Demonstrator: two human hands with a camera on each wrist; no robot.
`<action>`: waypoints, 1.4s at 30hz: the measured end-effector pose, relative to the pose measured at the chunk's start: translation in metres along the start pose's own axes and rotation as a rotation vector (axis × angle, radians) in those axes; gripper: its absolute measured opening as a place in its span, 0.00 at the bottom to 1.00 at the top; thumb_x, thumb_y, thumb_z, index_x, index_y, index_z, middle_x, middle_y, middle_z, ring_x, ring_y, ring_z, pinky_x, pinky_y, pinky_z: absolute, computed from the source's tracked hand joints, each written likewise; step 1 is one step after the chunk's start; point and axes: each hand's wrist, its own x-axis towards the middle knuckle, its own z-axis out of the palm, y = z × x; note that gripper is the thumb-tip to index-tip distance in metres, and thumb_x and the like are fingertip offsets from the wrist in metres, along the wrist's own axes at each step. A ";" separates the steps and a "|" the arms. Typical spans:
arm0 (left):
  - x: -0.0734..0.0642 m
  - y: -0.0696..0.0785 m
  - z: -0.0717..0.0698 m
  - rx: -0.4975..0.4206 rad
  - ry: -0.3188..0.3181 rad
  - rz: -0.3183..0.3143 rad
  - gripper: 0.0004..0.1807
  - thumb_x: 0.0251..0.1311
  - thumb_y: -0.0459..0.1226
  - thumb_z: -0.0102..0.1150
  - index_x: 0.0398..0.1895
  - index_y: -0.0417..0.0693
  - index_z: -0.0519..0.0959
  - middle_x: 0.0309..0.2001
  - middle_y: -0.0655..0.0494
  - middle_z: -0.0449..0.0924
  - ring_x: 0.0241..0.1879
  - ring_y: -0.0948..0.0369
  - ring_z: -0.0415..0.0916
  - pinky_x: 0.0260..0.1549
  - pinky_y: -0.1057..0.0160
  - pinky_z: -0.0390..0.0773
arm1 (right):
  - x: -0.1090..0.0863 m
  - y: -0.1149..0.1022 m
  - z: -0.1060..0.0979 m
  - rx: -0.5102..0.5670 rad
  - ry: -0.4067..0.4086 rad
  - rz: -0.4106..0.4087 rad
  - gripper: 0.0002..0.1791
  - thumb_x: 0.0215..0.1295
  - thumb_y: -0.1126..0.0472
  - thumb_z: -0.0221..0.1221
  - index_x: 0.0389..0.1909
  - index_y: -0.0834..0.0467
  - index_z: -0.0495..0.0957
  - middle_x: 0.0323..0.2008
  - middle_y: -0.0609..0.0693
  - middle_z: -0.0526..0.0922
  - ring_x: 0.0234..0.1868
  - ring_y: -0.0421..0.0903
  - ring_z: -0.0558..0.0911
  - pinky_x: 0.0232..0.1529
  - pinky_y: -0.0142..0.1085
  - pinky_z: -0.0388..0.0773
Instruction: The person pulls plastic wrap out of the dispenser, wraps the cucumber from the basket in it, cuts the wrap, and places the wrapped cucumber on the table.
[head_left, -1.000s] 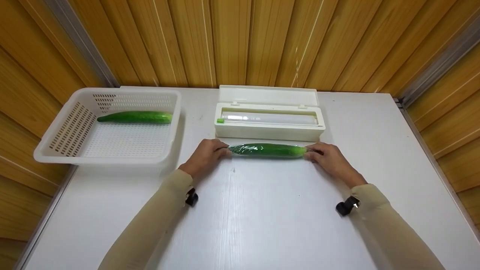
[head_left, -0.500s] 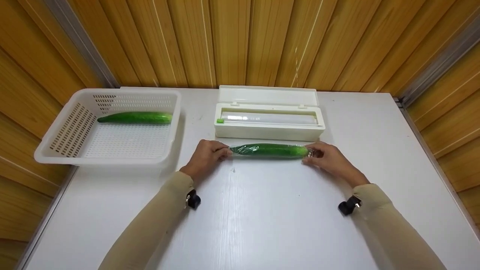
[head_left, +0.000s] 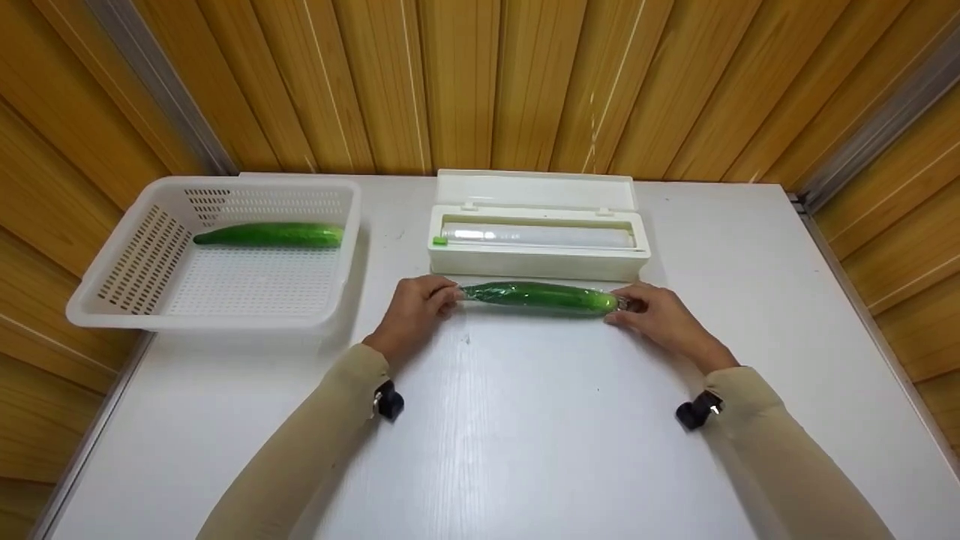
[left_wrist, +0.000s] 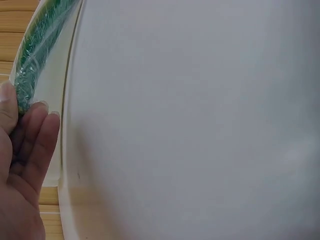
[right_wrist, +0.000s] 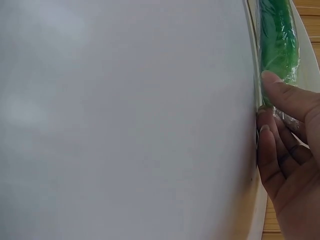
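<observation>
A cucumber [head_left: 536,295] wrapped in clear cling film lies crosswise between my two hands in the head view, its left end slightly farther from me than its right. My left hand [head_left: 421,309] pinches the dark, narrow end; in the left wrist view the crinkled film [left_wrist: 31,70] meets the thumb and fingertips. At the pale end, my right hand [head_left: 654,313] holds the wrapped tip between thumb and fingers. Loose film [right_wrist: 286,119] bunches by those fingers in the right wrist view. Just behind the cucumber stands a white cling film dispenser [head_left: 536,264], lid up, with a film roll [head_left: 540,235] inside.
On the left, a white perforated basket [head_left: 330,321] contains another cucumber [head_left: 270,235]. A green slider [head_left: 440,241] sits at the dispenser's left end. The white table [head_left: 517,450] backs onto a wood-panelled wall [head_left: 461,82].
My right fingers have shifted from pinching the film beyond the pale end to holding around that end. The cucumber has tilted a little, its left end moving away from me.
</observation>
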 end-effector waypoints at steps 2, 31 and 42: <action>0.001 0.000 -0.001 0.004 -0.029 -0.049 0.10 0.75 0.35 0.64 0.47 0.36 0.88 0.37 0.48 0.86 0.36 0.57 0.82 0.37 0.61 0.84 | 0.000 0.000 0.000 0.009 -0.001 0.007 0.22 0.66 0.56 0.75 0.57 0.61 0.87 0.44 0.52 0.83 0.44 0.50 0.76 0.44 0.36 0.73; 0.000 0.008 -0.011 0.443 -0.116 0.011 0.14 0.58 0.43 0.81 0.31 0.47 0.84 0.30 0.59 0.83 0.33 0.59 0.77 0.38 0.58 0.79 | -0.002 0.001 -0.003 -0.049 0.006 -0.089 0.21 0.66 0.60 0.75 0.57 0.63 0.87 0.42 0.53 0.83 0.43 0.49 0.76 0.48 0.37 0.73; 0.001 0.010 -0.004 0.598 -0.233 0.161 0.14 0.65 0.39 0.73 0.48 0.37 0.88 0.41 0.50 0.80 0.44 0.53 0.82 0.49 0.56 0.82 | -0.002 -0.001 -0.002 -0.064 -0.017 -0.066 0.23 0.67 0.58 0.74 0.59 0.64 0.85 0.43 0.53 0.83 0.44 0.50 0.76 0.47 0.40 0.73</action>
